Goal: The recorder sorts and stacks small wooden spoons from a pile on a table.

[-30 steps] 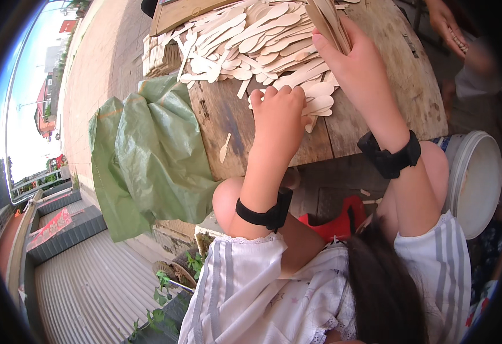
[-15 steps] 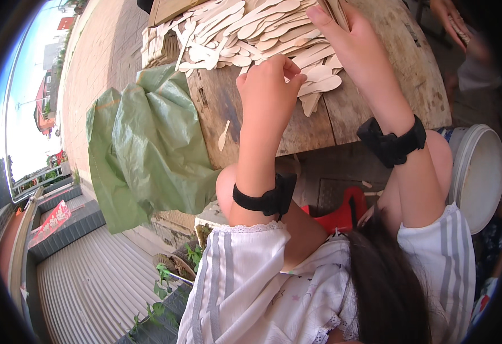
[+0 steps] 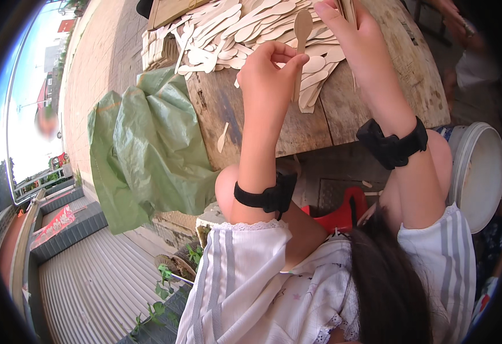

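Here, the left hand [image 3: 271, 69] is pinching one wooden spoon [image 3: 301, 43] upright over the desk [image 3: 377, 92]; the right hand [image 3: 351, 28] is gripping a thin stack. The spoon pile [image 3: 245, 31] is crowding the edge, so a nudge could spill pieces.

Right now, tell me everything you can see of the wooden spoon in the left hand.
The wooden spoon is flat, thin and pale, like unfinished light wood. It has a rounded bowl at the top and a narrow handle below. It stands roughly upright, bowl up, above the pile of spoons on the wooden table. The left hand pinches its handle between thumb and fingers; the lower handle is hidden behind them.
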`<state>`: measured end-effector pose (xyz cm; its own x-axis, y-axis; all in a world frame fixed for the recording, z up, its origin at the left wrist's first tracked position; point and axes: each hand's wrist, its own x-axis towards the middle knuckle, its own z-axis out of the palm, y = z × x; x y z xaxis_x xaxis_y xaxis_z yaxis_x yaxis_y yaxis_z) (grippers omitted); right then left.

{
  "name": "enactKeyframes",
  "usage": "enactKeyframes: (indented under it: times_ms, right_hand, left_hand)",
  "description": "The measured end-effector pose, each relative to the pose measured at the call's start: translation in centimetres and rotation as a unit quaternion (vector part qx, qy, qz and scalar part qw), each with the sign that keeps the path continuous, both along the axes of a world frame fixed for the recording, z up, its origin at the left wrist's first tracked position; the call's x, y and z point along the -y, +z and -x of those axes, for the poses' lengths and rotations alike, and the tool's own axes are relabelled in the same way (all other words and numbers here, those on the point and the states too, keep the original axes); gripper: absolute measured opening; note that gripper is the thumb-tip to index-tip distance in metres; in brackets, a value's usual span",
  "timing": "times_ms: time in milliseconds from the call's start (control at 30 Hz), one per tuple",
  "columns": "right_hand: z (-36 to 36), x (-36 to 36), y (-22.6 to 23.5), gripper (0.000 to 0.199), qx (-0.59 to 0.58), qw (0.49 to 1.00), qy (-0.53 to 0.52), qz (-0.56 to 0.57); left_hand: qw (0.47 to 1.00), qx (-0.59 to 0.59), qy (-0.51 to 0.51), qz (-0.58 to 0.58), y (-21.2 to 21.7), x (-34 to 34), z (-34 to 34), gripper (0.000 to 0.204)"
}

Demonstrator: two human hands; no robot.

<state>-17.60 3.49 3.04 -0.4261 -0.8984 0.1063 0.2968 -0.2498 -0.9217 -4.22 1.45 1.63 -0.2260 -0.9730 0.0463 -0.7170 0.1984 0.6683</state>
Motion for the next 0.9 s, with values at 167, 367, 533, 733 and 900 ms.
enactKeyframes:
  times_ms: [167, 367, 533, 733, 900]
  right_hand:
    - [0.9, -0.7, -1.0, 0.039, -0.13, 0.988, 0.073, -0.04]
    - [0.8, -1.0, -1.2, 0.046, -0.134, 0.984, 0.083, -0.088]
    - [2.2, -0.5, -0.9, 0.024, 0.075, 0.992, -0.027, -0.097]
    - [0.7, -1.2, 1.8, 0.034, 0.116, 0.984, -0.064, -0.12]
    - [2.6, -0.2, 0.3, 0.028, 0.183, 0.981, 0.005, -0.07]
  left_hand:
    - [0.947, -0.305, -0.03, -0.098, 1.4, 0.0, -0.4, 0.018]
    - [0.958, -0.266, -0.077, -0.077, 1.7, -0.5, -0.2, 0.022]
    - [0.995, 0.02, -0.101, 0.014, -1.0, -0.5, -3.0, 0.026]
    - [0.935, 0.346, -0.064, 0.049, -3.1, -0.6, -3.1, 0.033]
    - [0.93, 0.361, -0.062, -0.004, -2.9, -0.8, -2.0, 0.027]
